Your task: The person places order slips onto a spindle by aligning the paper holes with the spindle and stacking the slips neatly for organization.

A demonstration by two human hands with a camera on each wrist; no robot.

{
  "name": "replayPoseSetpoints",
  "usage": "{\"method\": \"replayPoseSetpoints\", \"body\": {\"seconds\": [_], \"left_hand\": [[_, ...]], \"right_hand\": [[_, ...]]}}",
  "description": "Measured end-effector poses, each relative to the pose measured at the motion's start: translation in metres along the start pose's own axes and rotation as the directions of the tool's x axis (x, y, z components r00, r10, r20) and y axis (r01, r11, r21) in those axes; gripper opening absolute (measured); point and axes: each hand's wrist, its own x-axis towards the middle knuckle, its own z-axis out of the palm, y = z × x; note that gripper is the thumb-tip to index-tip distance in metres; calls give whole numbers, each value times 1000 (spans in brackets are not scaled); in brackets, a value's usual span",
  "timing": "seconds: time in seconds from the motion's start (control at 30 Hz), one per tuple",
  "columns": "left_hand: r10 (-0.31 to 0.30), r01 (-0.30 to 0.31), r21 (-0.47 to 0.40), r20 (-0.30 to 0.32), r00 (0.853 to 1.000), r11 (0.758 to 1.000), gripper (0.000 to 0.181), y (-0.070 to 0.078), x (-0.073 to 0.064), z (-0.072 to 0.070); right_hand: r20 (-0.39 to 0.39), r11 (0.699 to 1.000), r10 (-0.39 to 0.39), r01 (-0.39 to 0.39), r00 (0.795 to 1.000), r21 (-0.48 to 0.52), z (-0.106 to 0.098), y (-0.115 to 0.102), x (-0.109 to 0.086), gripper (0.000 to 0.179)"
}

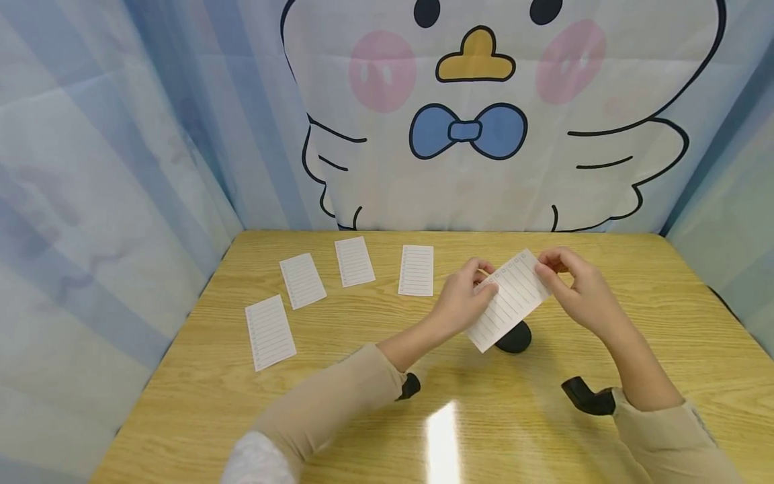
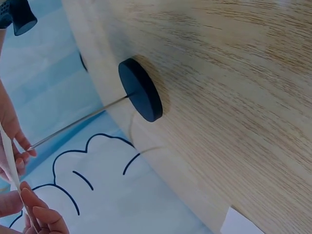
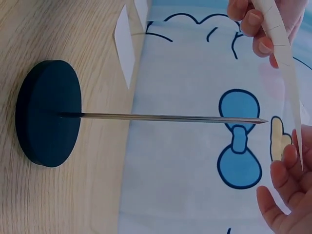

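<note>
Aloft, left hand (image 1: pixel 463 297) and right hand (image 1: pixel 580 292) pinch one lined card (image 1: pixel 514 296).

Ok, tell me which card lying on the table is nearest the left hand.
The rightmost card on the table; the other three lie farther from the left hand.

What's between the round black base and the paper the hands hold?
A thin metal spike stands between the black base and the held paper, as the right wrist view shows.

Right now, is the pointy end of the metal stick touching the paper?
Apart. The right wrist view shows a gap: the metal stick ends short of the paper, with the printed cloth showing between them.
</note>
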Motion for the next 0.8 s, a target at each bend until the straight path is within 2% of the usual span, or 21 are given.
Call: {"method": "replayPoseSetpoints", "body": {"seconds": [0.2,0.37,0.5,0.67,0.73,0.8], "left_hand": [[11,-9,-32,66,998,999,18,-4,0,0],[-18,37,-117,161,987,992,23,-14,0,-2],[-47,84,-175,207,977,981,25,-22,-1,-4],[-85,139,-243,219,972,960,21,-29,-4,-6],[-100,162,-276,225,969,947,21,-30,-6,-7],[-113,179,-293,230,967,939,21,-26,-9,-9]], "right_hand": [[28,995,90,-91,996,44,-2,2,0,18],[71,967,198,-206,978,149,-6,4,0,21],[124,920,288,-310,950,241,-9,9,1,26],[207,865,363,-411,908,287,-12,15,2,27],[241,828,377,-442,894,346,-13,19,1,20],[266,776,374,-457,888,436,-12,23,1,14]]}}
